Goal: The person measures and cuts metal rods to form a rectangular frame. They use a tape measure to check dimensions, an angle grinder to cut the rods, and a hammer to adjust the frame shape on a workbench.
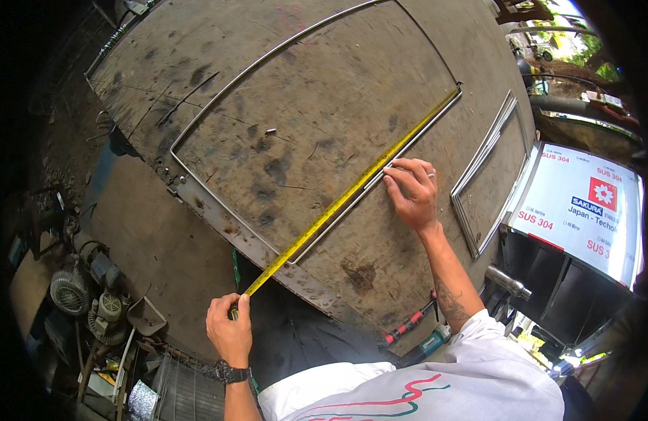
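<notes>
A rectangular frame of thin bent metal rod [242, 78] lies flat on the worn metal tabletop [268, 203]. Along its near right side stretches a yellow tape measure [352, 188], its end at the frame's far right corner. My left hand [229, 328] is closed around the tape measure past the table's near edge; the case is mostly hidden by my fingers. Beside the middle of the blade, my right hand [413, 194] is closed in a pinch at the rod. A thin pale sliver shows by its fingertips, but I cannot tell what it is.
More bent rod frames [463, 200] lie at the right. A box-like thing with a printed white cover [573, 210] stands beyond them. A teal power tool [430, 344] sits near my right elbow. A small metal piece [270, 130] rests inside the large frame. Motors [108, 316] stand lower left.
</notes>
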Demonstrator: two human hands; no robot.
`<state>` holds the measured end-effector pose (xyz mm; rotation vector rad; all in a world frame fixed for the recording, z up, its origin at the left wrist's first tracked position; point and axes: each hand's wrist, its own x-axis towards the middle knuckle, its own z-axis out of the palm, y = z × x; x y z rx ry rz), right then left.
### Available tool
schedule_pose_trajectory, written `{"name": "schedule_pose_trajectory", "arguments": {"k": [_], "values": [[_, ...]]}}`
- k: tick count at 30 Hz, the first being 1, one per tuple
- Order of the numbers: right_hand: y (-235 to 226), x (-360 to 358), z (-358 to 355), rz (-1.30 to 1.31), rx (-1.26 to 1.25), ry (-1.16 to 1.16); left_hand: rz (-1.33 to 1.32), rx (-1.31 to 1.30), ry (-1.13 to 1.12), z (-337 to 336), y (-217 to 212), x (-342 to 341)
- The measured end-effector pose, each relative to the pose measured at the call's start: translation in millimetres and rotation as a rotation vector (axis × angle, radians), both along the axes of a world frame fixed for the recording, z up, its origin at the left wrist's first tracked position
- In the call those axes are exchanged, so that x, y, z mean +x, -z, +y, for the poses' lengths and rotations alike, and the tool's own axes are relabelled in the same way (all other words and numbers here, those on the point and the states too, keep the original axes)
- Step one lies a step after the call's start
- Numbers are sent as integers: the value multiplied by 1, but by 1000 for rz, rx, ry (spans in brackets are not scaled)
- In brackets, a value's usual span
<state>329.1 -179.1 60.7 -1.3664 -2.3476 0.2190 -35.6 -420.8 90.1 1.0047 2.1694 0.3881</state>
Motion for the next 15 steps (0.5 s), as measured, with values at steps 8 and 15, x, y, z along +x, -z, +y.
{"name": "schedule_pose_trajectory", "arguments": {"k": [8, 15], "values": [[3, -2, 0, 9, -20, 10, -31, -55, -29, -6, -3, -3], [11, -2, -6, 22, 1, 74, -27, -29, -41, -4, -1, -2]]}}
